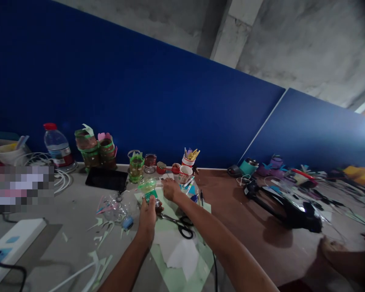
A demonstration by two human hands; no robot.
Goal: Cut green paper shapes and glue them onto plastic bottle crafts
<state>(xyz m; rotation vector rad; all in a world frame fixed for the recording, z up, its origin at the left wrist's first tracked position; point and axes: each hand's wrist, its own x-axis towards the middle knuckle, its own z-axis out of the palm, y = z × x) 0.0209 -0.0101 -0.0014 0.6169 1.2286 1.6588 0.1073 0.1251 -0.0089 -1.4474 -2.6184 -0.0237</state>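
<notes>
My left hand [148, 211] is closed around a clear plastic cup-like piece [147, 185] with green on its rim and a green patch on its side. Just right of it, my right hand [171, 190] reaches down with fingers curled together near a small white piece [166, 177]; what lies between the fingertips is hidden. Black-handled scissors [182, 228] rest below both hands on light green paper [197, 269], partly under my right forearm. Torn white paper [182, 253] lies in front of them. Left of my left hand is a crumpled clear plastic bottle [117, 211] with a blue cap.
Behind stand a green-trimmed cup [136, 168], a clear jar [150, 163], a printed paper cup [185, 174] and brown-green pots [88, 148]. A phone [106, 179], water bottle [59, 148] and power strip [16, 247] sit left. A black headset-like device [287, 209] lies right, near another person's hand [334, 245].
</notes>
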